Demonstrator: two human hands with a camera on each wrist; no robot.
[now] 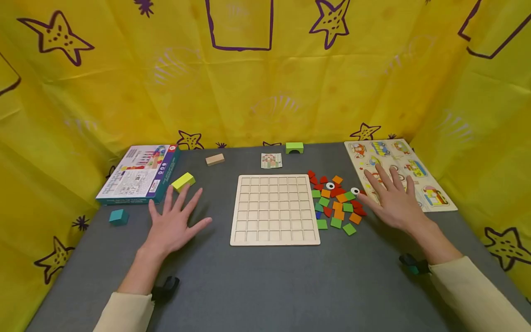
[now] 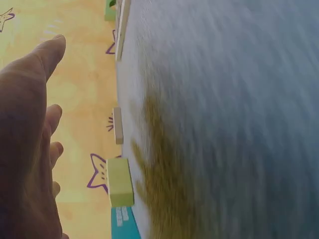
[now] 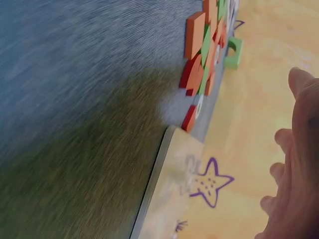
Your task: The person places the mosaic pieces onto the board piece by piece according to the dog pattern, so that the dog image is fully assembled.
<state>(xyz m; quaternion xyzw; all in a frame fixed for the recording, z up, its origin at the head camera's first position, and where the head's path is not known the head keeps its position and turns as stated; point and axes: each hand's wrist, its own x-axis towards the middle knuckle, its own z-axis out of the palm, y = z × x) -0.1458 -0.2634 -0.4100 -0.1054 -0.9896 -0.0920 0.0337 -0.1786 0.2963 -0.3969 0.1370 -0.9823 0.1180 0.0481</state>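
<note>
My left hand (image 1: 172, 228) is held over the table with its fingers spread and nothing in them. Just beyond its fingertips lies a yellow-green block (image 1: 183, 182), also seen in the left wrist view. My right hand (image 1: 394, 203) spreads its fingers too, overlapping the lower left of a wooden picture puzzle board (image 1: 439, 203) in the head view. Between the hands sits a wooden grid board (image 1: 271, 210) with bare square cells. Beside it, toward the right hand, several flat tiles (image 1: 338, 214) in red, orange, green and blue are scattered, with two round eye pieces (image 1: 330, 186) among them.
A small pattern card (image 1: 271, 160) and a green arch block (image 1: 294, 148) stand behind the grid board. Farther left are a plain wooden block (image 1: 215, 159), a flat game box (image 1: 137, 175) and a teal block (image 1: 119, 217). Yellow printed cloth (image 1: 232, 101) encloses the table's back and sides.
</note>
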